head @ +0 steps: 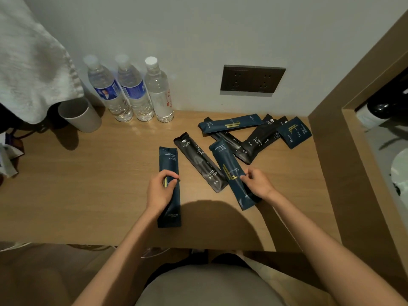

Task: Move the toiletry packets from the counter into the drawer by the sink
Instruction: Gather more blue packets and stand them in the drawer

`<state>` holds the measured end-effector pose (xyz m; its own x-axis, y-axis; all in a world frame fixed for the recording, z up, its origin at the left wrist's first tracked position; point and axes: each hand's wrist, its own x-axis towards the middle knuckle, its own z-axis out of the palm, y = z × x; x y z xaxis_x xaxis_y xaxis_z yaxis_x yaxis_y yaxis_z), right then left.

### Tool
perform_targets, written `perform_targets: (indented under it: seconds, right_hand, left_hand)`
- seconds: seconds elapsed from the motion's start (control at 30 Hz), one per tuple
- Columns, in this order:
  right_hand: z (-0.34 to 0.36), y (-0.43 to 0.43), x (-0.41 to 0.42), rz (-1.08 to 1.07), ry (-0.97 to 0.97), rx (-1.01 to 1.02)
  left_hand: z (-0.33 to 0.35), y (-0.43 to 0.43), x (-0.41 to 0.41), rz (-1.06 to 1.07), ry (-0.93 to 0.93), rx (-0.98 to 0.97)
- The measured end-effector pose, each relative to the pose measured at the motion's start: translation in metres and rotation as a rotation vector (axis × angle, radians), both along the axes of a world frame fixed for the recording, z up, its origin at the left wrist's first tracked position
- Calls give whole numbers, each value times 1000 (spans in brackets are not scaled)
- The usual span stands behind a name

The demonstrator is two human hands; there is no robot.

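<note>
A pale towel [33, 62] hangs at the upper left, cut off by the frame. Its lower corner covers part of the mouth of a grey cup [80, 118], so the inside of the cup cannot be seen. At the left edge, dark clutter [8, 151] is cropped and too dim to name. Three capped water bottles [134, 89] stand side by side against the wall on the desk [77, 184], each holding clear liquid; their labels are blurred.

The left hand [160, 191] has its grip closed round the middle of a long blue packet [169, 160], with thumb and fingers curled across it and hiding most of its gold mark. Whether that packet rests on the desk or is lifted cannot be told. Just beside it a black toothbrush packet [199, 162] lies slanted on the desk. The right hand [257, 182] holds a pinching grip on the right edge of a second blue packet [228, 168], which touches the black one's lower end; the hand hides part of its lower right edge.

Farther back, near the desk's right rear corner, more packets lie in a loose heap [262, 138], overlapping so that some are only partly seen. A small square blue packet [294, 132] lies at its right. A dark double socket [252, 80] sits on the wall above. Past the wooden side panel [331, 173], a white rounded shape [400, 171] is cut off by the frame and hard to make out.
</note>
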<state>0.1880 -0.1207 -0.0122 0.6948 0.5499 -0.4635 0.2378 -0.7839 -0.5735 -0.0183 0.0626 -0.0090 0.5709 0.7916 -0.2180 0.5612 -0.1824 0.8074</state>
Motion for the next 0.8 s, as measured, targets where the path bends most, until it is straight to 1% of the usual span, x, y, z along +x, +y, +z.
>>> perform_targets:
  seconds: [0.13,0.3,0.4,0.5,0.57,0.67,0.8]
  right_hand:
    - [16,-9,-6,0,19,29]
    - [53,-14,-21,-107,193,303]
    - [75,-14,-28,-131,293,417]
    - [89,-12,-35,-154,377,494]
    - [92,-11,-35,-144,364,517]
    - [92,-11,-31,-103,279,503]
    - [88,-8,-22,-56,205,466]
  left_hand:
    - [17,-3,10,-45,-37,-37]
    - [36,-14,36,-153,-117,-32]
    - [51,-26,56,-169,-189,-118]
    - [63,-36,75,-117,-287,-205]
    - [69,-39,84,-84,-340,-225]
    - [73,-39,94,-65,-387,-287]
    - [79,-35,100,-35,-351,-401]
